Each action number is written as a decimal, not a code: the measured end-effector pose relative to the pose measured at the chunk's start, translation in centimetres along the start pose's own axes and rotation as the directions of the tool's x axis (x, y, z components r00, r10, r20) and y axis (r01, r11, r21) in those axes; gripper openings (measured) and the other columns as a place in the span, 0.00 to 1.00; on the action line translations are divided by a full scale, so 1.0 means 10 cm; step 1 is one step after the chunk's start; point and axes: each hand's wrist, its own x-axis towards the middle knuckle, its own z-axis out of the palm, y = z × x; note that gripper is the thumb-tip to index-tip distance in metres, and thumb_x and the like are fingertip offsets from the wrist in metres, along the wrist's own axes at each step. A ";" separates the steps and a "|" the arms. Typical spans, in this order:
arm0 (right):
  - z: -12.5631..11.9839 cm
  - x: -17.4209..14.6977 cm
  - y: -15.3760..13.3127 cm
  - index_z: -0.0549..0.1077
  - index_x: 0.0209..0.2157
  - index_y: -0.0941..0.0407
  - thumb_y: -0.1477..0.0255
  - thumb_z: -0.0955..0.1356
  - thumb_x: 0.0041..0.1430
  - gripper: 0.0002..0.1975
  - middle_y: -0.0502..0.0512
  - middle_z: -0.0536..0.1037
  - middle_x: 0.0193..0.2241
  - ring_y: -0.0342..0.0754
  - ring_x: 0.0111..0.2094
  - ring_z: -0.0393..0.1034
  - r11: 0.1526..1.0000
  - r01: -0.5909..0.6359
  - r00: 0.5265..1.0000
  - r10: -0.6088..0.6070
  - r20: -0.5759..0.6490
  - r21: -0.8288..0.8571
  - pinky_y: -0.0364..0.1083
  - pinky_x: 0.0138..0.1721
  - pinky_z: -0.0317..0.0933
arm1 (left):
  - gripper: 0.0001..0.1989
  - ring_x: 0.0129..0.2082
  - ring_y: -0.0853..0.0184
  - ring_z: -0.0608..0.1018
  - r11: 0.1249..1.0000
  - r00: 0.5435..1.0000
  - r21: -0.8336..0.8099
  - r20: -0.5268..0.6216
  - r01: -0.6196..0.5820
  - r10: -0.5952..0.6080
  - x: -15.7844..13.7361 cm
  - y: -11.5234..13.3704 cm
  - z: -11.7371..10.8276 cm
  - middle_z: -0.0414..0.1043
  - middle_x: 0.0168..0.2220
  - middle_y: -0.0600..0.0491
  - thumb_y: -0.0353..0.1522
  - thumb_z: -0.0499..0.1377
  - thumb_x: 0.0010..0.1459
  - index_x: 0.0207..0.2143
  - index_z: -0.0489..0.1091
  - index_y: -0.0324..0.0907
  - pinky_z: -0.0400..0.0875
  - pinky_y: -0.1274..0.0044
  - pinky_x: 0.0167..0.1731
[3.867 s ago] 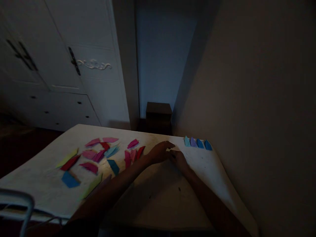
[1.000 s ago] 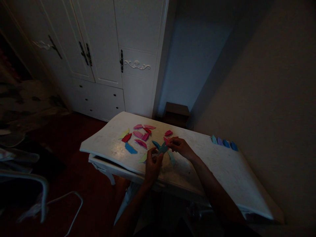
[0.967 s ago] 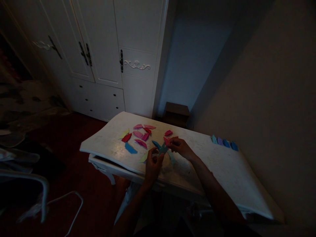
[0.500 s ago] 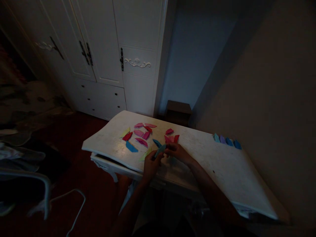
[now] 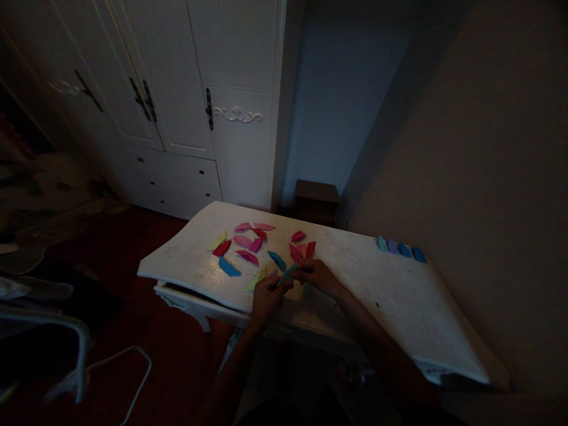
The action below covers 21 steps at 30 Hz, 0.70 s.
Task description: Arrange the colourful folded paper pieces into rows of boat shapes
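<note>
Between my two hands is a light teal folded paper piece (image 5: 287, 274), held just above the front of the white table. My left hand (image 5: 267, 297) pinches its lower left end, and my right hand (image 5: 318, 276) grips its right end with bent fingers. Just behind it lies a blue folded paper piece (image 5: 277, 260). A yellow-green paper piece (image 5: 256, 279) rests beside my left hand. Beyond my right hand sit red and pink paper pieces (image 5: 302, 251), close together. The fingers cover parts of the teal piece.
More folded papers, such as a red one (image 5: 222, 248) and a blue one (image 5: 229, 266), are spread over the left half of the table (image 5: 355, 266). Several blue and purple pieces (image 5: 404, 249) stand along the wall. A white wardrobe (image 5: 239, 160) rises behind.
The view has turned slightly right, so everything sits a little further left. The teal paper piece has tilted flatter between my hands. Both hands keep their hold.
</note>
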 end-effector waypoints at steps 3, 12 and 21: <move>-0.04 -0.03 -0.03 0.75 0.23 0.58 0.54 0.71 0.50 0.19 0.48 0.70 0.19 0.41 0.22 0.64 1.000 -0.003 1.000 0.002 -0.027 -0.017 0.41 0.24 0.57 | 0.18 0.13 0.75 0.61 1.000 1.000 -0.013 0.007 0.020 -0.020 0.01 0.00 0.02 0.61 0.13 0.61 0.46 0.65 0.44 0.27 0.77 0.39 0.52 0.82 0.14; -0.18 -0.19 -0.03 0.75 0.25 0.58 0.54 0.70 0.52 0.20 0.48 0.70 0.20 0.41 0.21 0.63 1.000 0.009 0.999 -0.009 -0.035 0.010 0.40 0.24 0.57 | 0.18 0.13 0.75 0.63 0.998 1.000 -0.058 -0.017 0.014 -0.015 -0.04 0.07 0.10 0.66 0.15 0.59 0.46 0.67 0.41 0.22 0.75 0.39 0.55 0.82 0.14; -0.36 -0.43 -0.07 0.73 0.26 0.57 0.54 0.70 0.51 0.19 0.46 0.68 0.18 0.39 0.18 0.62 0.995 -0.017 0.987 0.033 -0.160 0.101 0.40 0.20 0.55 | 0.21 0.13 0.77 0.61 0.997 0.999 -0.064 0.030 0.043 -0.041 -0.08 0.11 0.47 0.66 0.16 0.58 0.47 0.67 0.40 0.22 0.74 0.38 0.52 0.83 0.12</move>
